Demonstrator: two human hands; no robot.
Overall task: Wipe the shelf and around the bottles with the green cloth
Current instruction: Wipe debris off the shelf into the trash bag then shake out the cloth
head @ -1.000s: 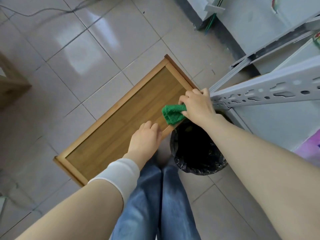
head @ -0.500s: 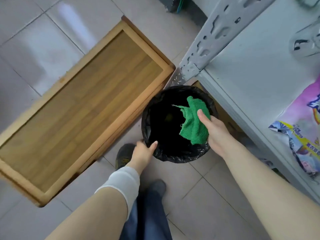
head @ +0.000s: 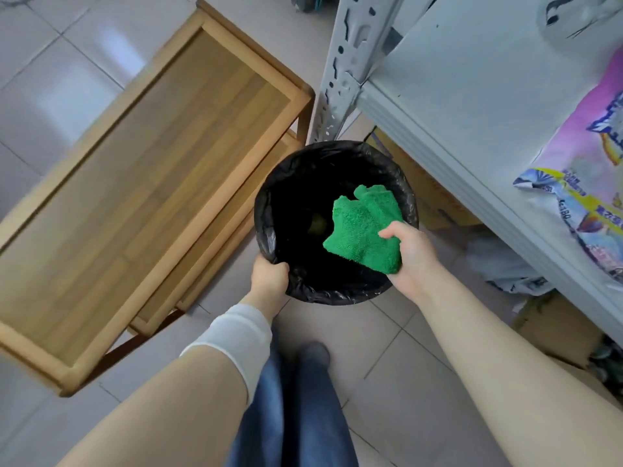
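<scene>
My right hand (head: 409,256) grips the green cloth (head: 364,227), holding it bunched over the open mouth of a bin lined with a black bag (head: 337,294). My left hand (head: 269,276) clasps the bin's near-left rim. The grey metal shelf (head: 472,89) runs along the right, its top mostly bare. A clear bottle (head: 580,15) shows only partly at the top right corner of the shelf.
A wooden tray-top table (head: 141,183) stands on the tiled floor to the left of the bin. A purple and yellow packet (head: 583,183) lies on the shelf at right. Cardboard boxes (head: 556,328) and bags sit under the shelf. My jeans and a foot are below.
My right hand carried the green cloth from the wooden table's edge to over the bin. My left hand left the table and took the bin's rim. The view swung toward the shelf.
</scene>
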